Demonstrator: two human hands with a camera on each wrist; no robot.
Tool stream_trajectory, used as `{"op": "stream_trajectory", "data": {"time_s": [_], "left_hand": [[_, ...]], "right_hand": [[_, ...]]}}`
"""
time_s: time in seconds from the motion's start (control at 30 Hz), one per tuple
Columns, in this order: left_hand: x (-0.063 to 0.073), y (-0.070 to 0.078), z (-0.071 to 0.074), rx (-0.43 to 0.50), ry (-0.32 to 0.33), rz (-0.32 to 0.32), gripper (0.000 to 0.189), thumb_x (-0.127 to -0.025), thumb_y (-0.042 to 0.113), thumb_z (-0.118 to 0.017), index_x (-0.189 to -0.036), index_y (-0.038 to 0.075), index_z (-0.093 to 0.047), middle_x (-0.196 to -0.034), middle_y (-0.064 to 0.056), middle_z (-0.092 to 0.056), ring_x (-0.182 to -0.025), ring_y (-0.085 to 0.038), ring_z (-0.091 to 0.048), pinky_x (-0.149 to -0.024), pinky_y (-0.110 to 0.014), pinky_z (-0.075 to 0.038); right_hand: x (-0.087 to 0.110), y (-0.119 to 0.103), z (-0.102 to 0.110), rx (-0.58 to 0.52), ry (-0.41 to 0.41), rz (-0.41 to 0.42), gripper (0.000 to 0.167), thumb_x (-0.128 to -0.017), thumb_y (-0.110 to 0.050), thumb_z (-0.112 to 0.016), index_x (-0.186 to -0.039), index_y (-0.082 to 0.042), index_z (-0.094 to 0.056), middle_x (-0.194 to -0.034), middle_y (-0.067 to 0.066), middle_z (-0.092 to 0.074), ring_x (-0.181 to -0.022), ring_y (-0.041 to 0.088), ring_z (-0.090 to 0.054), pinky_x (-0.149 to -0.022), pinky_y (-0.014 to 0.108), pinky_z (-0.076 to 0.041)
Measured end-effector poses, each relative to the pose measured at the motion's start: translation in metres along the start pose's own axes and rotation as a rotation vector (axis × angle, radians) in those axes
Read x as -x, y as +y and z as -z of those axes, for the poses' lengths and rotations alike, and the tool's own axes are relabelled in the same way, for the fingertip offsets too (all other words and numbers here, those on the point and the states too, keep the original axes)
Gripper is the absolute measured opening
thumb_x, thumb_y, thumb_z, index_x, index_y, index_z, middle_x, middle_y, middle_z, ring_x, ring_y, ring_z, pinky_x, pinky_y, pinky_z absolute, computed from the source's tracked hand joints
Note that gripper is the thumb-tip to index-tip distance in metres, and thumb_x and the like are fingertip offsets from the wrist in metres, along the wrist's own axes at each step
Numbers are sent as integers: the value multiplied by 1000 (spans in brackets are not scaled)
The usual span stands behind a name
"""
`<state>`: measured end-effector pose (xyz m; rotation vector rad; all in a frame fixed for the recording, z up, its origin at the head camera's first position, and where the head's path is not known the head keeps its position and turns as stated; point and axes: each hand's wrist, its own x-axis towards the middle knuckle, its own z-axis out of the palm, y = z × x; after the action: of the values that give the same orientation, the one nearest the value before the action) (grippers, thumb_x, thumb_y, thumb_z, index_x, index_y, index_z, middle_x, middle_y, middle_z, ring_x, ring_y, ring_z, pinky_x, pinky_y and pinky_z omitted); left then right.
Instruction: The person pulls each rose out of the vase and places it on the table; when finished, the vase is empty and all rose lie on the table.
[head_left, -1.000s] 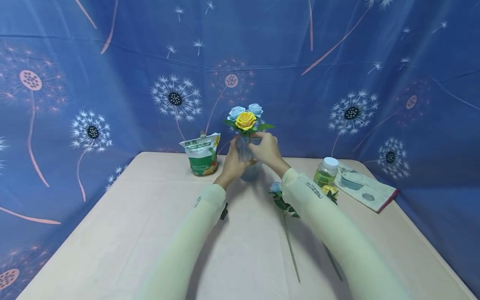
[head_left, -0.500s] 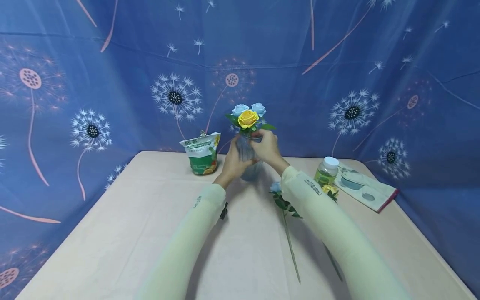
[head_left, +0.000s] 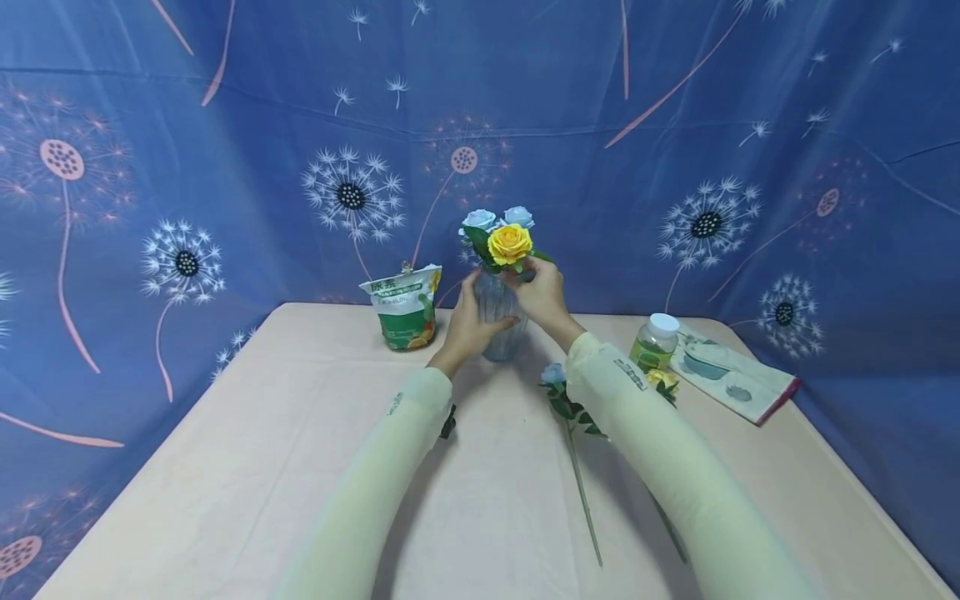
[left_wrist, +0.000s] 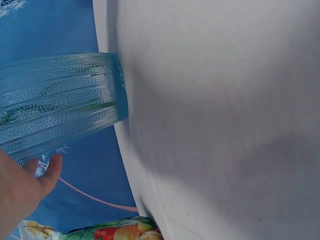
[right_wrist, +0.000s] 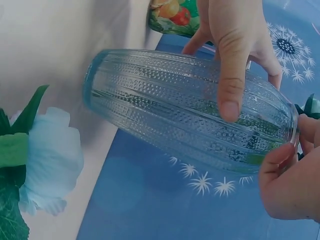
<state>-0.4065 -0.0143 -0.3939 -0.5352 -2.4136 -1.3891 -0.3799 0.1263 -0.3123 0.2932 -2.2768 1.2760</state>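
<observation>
A clear bluish ribbed glass vase (head_left: 495, 300) stands upright near the back of the table. My left hand (head_left: 467, 327) grips its side, thumb across the front in the right wrist view, where the vase (right_wrist: 165, 100) shows tapering toward its base. Two light blue roses (head_left: 480, 219) and a yellow rose (head_left: 510, 244) rise from the mouth. At the rim, my right hand (head_left: 543, 296) pinches just under the yellow bloom; the pinched stem is hidden by its fingers. Green stems show through the glass.
A green-and-white pouch (head_left: 405, 317) stands left of the vase. Another blue rose (head_left: 553, 374) and yellow rose (head_left: 663, 382) lie at the right, partly under my right sleeve. Behind them are a white-capped jar (head_left: 654, 343) and a folded printed cloth (head_left: 738, 383).
The yellow rose has shifted right with my right hand, and its bloom now sits farther right. The blue roses have moved slightly right. My left hand stays on the vase.
</observation>
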Motion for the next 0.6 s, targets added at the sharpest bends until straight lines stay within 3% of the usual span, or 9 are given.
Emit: {"op": "stream_trajectory", "data": {"time_s": [0.3, 0.47, 0.6], "left_hand": [[0, 1, 0, -9, 1, 15, 110, -77, 53, -81, -157, 27, -9, -162, -8, -23, -142, -33, -36, -112, -50, -35], [-1, 1, -1, -20, 3, -10, 110, -79, 51, -81, -157, 24, -9, -162, -9, -23, -142, -33, -36, -113, -48, -35], [-1, 0, -1, -31, 15, -22, 110, -78, 50, -81, -157, 22, -10, -161, -12, -25, -142, -32, -36, -113, -47, -35]], "right_hand": [[3, -2, 6, -80, 54, 46, 20, -94, -21, -71, -104, -4, -73, -96, 13, -74, -89, 26, -69, -76, 42, -55], [6, 4, 4, -113, 121, 72, 23, -94, -22, -71, -106, -3, -73, -99, 12, -75, -95, 25, -71, -84, 41, -56], [9, 9, -2, -197, 178, 64, 22, -89, -16, -75, -106, 0, -72, -99, 15, -75, -94, 26, -70, -83, 38, -57]]}}
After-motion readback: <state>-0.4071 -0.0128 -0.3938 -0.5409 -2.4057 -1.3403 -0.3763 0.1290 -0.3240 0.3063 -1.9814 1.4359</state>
